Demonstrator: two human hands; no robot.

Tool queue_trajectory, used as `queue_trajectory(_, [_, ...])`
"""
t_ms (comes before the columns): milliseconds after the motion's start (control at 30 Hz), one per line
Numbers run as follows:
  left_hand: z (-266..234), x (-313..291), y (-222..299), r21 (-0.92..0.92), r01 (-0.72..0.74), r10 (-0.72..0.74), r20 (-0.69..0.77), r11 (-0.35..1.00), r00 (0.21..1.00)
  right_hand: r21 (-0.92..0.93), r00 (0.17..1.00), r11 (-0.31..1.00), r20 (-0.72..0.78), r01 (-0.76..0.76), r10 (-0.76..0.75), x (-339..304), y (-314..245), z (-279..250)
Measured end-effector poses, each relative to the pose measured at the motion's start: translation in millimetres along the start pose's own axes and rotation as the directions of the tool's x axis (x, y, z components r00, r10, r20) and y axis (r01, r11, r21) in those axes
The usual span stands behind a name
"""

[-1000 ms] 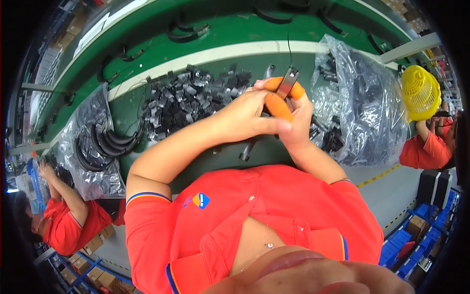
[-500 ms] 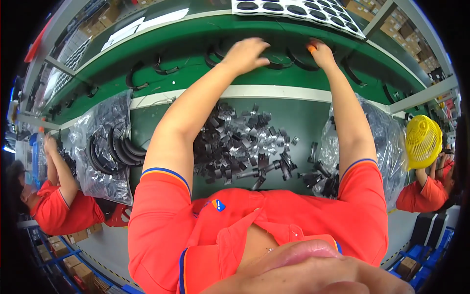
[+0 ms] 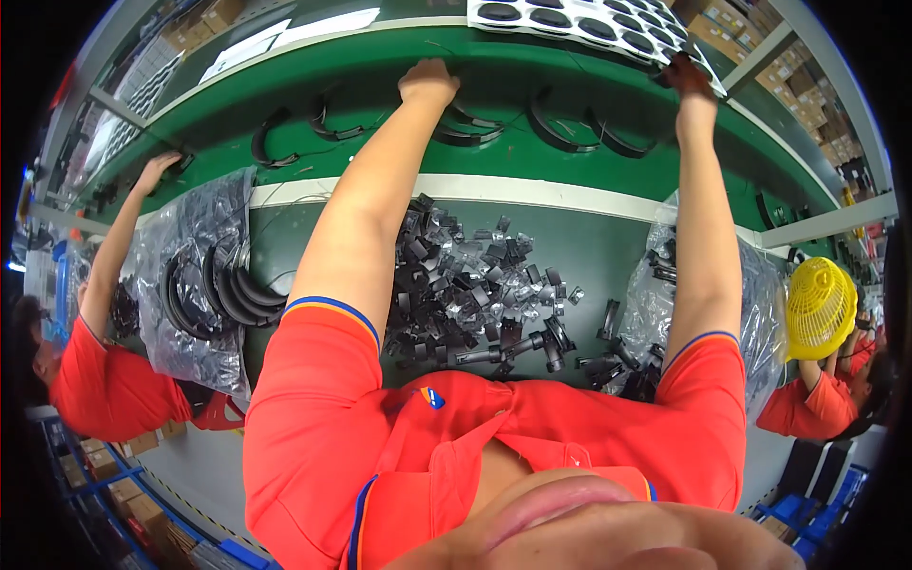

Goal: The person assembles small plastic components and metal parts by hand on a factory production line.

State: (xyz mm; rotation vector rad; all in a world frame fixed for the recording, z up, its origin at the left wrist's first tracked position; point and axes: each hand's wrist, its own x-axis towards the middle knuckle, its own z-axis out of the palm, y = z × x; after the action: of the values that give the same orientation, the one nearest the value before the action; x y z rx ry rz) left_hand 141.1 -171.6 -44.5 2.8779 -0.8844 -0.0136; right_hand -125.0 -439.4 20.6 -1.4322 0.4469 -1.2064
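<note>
My left hand [image 3: 429, 84] is closed over the far part of the green belt [image 3: 361, 90]; its fingers curl away, hiding what they hold, if anything. Just right of it lie black curved headband-like parts [image 3: 470, 131]. My right hand [image 3: 692, 81] is at the near right corner of a white tray [image 3: 570, 43] of black oval pads [image 3: 598, 28]. Its shadowed fingers are bent around something dark that I cannot make out. More black curved bands [image 3: 556, 133] lie on the belt between my hands. A pile of small black plastic pieces [image 3: 475, 275] sits between my forearms.
Black padded bands [image 3: 228, 294] rest on a clear plastic bag [image 3: 171, 351] at left. Another plastic bag [image 3: 760, 313] lies at right, near a yellow basket [image 3: 820, 309]. A pale rail [image 3: 532, 190] borders the belt. Co-workers in red shirts [image 3: 119, 389] are on both sides.
My right hand has moved up and right from the belt to the tray's corner; the orange bit at its fingers no longer shows. My left hand has moved left and away, its fingers now curled.
</note>
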Motion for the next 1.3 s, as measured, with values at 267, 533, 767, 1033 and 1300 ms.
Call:
queue_trajectory(267, [-146, -20, -169, -0.145, -0.215, 0.034, -0.751, 0.966, 0.659, -0.103, 0.654, 0.847, 0.686, 0.521, -0.319, -150, -116, 120])
queue_trajectory(533, [-285, -251, -284, -0.901, -0.298, -0.103, -0.345, 0.317, 0.933, 0.264, 0.223, 0.832, 0.884, 0.487, -0.411, -356, -102, 283])
queue_trajectory(767, [-209, -333, -233, -0.992, -0.127, 0.036, -0.128, -0.016, 0.991, 0.337, 0.1, 0.742, 0.874, 0.58, -0.475, -452, -30, 360])
queue_trajectory(1033, [-142, -337, -124, -0.794, 0.114, 0.343, -0.124, -0.597, 0.931, 0.056, 0.435, 0.911, 0.865, 0.409, -0.248, -386, -91, 184])
queue_trajectory(1300, [-107, -338, -34, -0.678, 0.544, 0.743, -0.005, -0.495, 0.67, -0.902, 0.889, 0.424, 0.259, 0.083, 0.378, -343, -125, -33])
